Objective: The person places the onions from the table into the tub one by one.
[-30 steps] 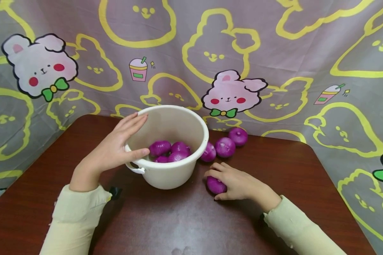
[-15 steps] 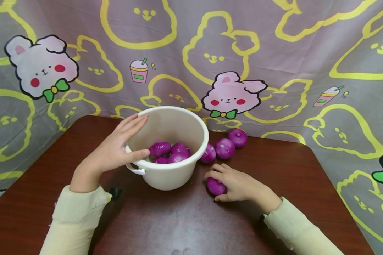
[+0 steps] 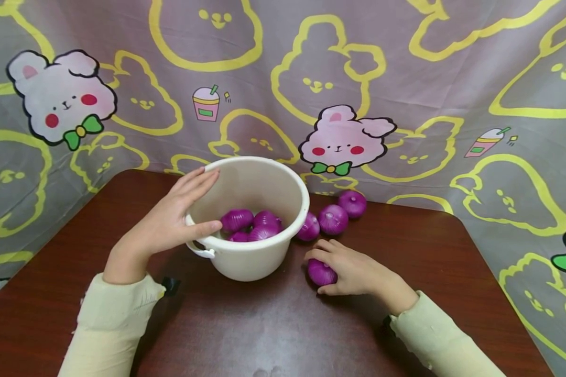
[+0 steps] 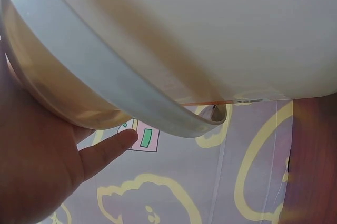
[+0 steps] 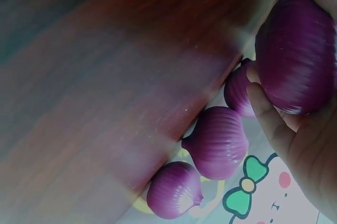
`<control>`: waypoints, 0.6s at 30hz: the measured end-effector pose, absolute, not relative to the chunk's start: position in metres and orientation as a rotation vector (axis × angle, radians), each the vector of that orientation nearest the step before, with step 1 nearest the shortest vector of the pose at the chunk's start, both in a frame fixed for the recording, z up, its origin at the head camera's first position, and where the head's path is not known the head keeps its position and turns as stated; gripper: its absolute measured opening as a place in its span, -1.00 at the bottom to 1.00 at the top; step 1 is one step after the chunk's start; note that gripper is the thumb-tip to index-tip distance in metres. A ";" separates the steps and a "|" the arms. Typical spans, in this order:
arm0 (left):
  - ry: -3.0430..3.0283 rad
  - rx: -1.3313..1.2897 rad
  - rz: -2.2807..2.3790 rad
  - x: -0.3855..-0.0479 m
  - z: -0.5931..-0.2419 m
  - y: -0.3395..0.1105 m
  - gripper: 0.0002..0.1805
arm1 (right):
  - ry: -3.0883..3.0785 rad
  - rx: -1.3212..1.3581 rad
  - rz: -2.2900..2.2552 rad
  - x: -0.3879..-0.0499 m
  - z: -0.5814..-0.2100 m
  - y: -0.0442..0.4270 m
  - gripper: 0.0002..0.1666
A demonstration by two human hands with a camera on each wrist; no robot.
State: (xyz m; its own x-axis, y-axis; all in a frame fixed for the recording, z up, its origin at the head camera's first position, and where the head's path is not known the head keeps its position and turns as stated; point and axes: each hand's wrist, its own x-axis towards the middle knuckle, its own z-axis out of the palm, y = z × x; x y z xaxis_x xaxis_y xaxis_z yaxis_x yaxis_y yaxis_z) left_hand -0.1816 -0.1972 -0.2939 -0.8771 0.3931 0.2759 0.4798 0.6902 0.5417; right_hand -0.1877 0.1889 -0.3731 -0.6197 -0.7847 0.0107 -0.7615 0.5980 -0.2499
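Observation:
A white bucket (image 3: 252, 259) with several purple onions (image 3: 265, 232) inside stands on the table. My left hand (image 3: 165, 220) rests on its left rim, fingers spread and fairly straight, the thumb reaching over the near rim. In the left wrist view, the bucket's handle (image 4: 100, 71) hangs down along its side, near an extended finger. My right hand (image 3: 354, 269) grips an onion (image 3: 322, 272) on the table to the right of the bucket; the right wrist view shows that onion (image 5: 297, 53) between thumb and fingers.
Three more onions, at the near end (image 3: 308, 228), middle (image 3: 333, 219) and far end (image 3: 352, 203), lie in a row right of the bucket. The dark wooden table (image 3: 245, 330) meets a patterned cloth (image 3: 420, 78) at the back. A small black object (image 3: 171, 286) shows by the left cuff.
The right hand and its onion have shifted very slightly to the right. Left hand and bucket stay in place.

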 end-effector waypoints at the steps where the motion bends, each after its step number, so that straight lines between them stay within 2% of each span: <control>1: -2.760 -0.716 -0.944 -0.182 -0.294 -0.197 -0.02 | 2.719 -1.314 -0.351 -0.188 -0.373 0.189 -0.28; 18: -2.769 -0.723 -0.924 -0.181 -0.293 -0.197 -0.02 | 2.738 -1.265 -0.364 -0.190 -0.368 0.190 -0.28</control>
State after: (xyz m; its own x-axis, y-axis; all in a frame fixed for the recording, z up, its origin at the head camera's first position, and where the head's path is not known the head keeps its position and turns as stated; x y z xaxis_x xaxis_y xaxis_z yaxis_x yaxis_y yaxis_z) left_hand -0.1811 -0.1969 -0.2929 -0.8758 0.3999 0.2704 0.4822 0.6970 0.5308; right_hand -0.1896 0.1896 -0.3678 -0.6489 -0.7608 0.0065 -0.7361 0.6256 -0.2583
